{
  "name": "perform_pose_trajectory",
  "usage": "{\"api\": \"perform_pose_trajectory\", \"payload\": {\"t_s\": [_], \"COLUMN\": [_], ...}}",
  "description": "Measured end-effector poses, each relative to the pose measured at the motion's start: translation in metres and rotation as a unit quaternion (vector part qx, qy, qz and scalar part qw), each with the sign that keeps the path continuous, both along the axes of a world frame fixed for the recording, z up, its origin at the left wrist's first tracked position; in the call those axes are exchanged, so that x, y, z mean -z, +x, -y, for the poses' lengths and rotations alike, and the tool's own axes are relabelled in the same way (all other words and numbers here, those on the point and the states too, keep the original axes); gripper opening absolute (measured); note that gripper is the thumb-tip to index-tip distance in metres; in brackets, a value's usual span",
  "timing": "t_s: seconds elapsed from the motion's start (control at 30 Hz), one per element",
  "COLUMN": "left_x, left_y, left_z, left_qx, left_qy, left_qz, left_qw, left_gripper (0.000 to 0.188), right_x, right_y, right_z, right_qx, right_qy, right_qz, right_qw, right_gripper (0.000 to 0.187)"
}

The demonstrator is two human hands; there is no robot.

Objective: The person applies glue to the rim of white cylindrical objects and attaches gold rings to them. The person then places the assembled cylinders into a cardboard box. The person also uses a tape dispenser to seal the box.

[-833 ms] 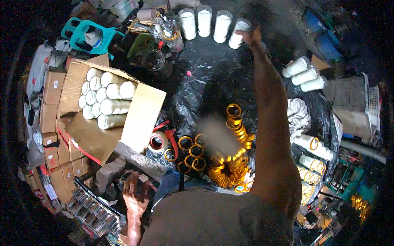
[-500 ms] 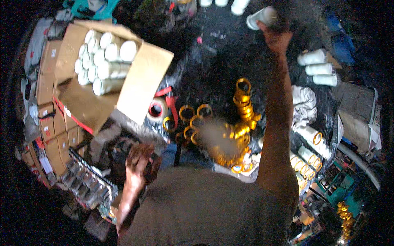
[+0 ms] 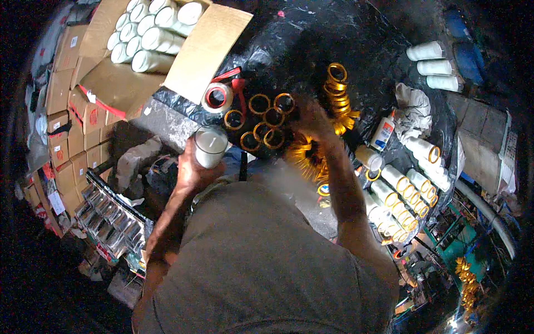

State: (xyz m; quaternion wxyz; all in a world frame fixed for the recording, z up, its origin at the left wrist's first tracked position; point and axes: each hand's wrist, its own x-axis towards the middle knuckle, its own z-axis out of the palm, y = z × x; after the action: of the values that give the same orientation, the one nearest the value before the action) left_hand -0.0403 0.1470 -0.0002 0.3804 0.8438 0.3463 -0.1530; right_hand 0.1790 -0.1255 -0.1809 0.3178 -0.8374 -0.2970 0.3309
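My left hand [image 3: 194, 170] is closed around a glass jar candle [image 3: 211, 149], whose white wax and wick face up. My right hand [image 3: 311, 119] is low over the black sheet, between several loose gold rings [image 3: 259, 104] and a leaning stack of gold rings [image 3: 339, 100]. Its fingers are dark and blurred, so I cannot make out whether they grip anything. Just below that hand lies a heap of more gold rings [image 3: 305, 161].
An open carton [image 3: 208, 50] of white candles stands at the far left. A tape roll [image 3: 217, 97] lies beside it. To the right are a glue bottle [image 3: 383, 132], rows of gold-ringed candles [image 3: 396, 178] and white candles [image 3: 434, 68]. Stacked boxes [image 3: 86, 117] line the left.
My right hand has come back from the far right, where it held a white candle, to the gold rings. My left hand, empty before, now holds a candle. The view has shifted.
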Motion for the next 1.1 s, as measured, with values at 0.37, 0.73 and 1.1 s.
{"api": "perform_pose_trajectory", "payload": {"t_s": [0.37,0.73,1.1], "left_x": [-0.002,0.01,-0.027], "left_y": [-0.075,-0.098,-0.078], "left_z": [-0.037,-0.049,-0.053], "left_qx": [0.035,0.082,0.12], "left_qy": [0.044,0.038,0.072], "left_qz": [0.101,0.145,0.201], "left_qw": [0.993,0.985,0.97], "left_gripper": [0.087,0.084,0.084], "right_x": [0.056,-0.023,-0.226], "right_y": [0.012,-0.069,-0.115], "right_z": [-0.013,-0.081,-0.122], "right_qx": [-0.153,0.067,-0.09], "right_qy": [-0.026,-0.217,0.178], "right_qz": [0.373,0.133,0.054], "right_qw": [0.915,0.965,0.979], "right_gripper": [0.091,0.085,0.095]}}
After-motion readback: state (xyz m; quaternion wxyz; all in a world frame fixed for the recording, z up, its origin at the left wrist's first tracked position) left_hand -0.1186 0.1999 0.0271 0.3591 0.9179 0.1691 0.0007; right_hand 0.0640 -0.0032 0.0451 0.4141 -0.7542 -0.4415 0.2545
